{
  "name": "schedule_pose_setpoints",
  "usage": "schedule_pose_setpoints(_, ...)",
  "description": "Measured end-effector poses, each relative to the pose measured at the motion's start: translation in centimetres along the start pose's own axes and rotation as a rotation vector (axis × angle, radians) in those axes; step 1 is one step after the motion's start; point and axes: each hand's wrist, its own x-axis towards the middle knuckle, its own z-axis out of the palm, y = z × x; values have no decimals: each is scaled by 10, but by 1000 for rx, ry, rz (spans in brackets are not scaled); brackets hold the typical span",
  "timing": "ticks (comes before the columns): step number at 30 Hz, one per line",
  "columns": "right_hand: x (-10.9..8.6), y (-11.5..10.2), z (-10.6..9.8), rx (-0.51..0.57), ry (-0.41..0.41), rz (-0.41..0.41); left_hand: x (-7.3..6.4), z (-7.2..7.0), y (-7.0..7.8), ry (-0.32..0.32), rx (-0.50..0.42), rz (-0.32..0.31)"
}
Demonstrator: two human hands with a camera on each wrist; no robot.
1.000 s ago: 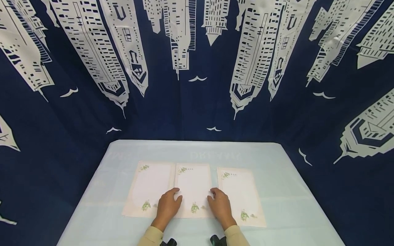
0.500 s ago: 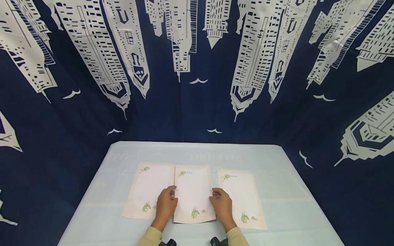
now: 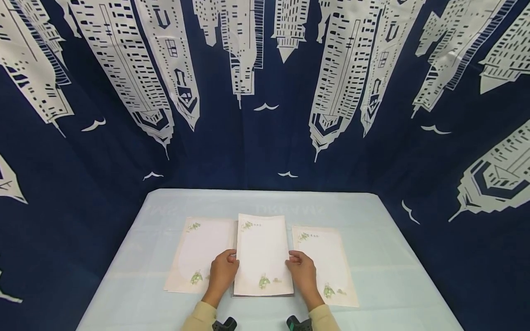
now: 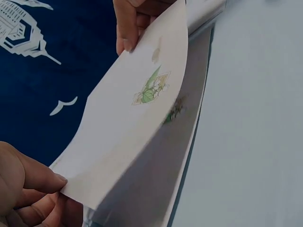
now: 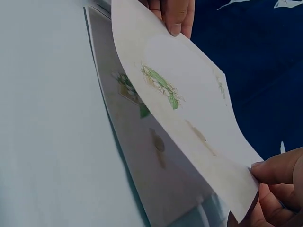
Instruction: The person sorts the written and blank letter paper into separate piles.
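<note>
Fingers (image 4: 40, 176) of left hand (image 3: 222, 275) and right hand (image 3: 302, 275) are pinching a raised sheet (image 3: 264, 257) between them; I'm watching another page (image 4: 161, 165) lying beneath them.

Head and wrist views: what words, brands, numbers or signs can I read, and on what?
Table: faint lettering near the far edge, perhaps "DREAMS"; too washed out to be certain.
Held sheet and right sheet: tiny marks beside the top sprigs, too small to read.
Patterned cloth: U-shaped marks on printed buildings, possibly just decoration.
No brand or number is legible.
</note>
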Motion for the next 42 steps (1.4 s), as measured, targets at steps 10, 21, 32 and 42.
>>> schedule_pose_setpoints(10,6,7,-29,4,21,96,5,22,15,-84,-63,2)
schedule_pose_setpoints(21,16,21,-76,-85,104,92,7,69,41,-156,-78,84)
schedule_pose_setpoints(32,25,42,-120,-210,124,93,-1,119,65,-245,-90,152)
schedule_pose_setpoints(42,30,60,-128,-285,85,161,-9,136,72,-299,20,143)
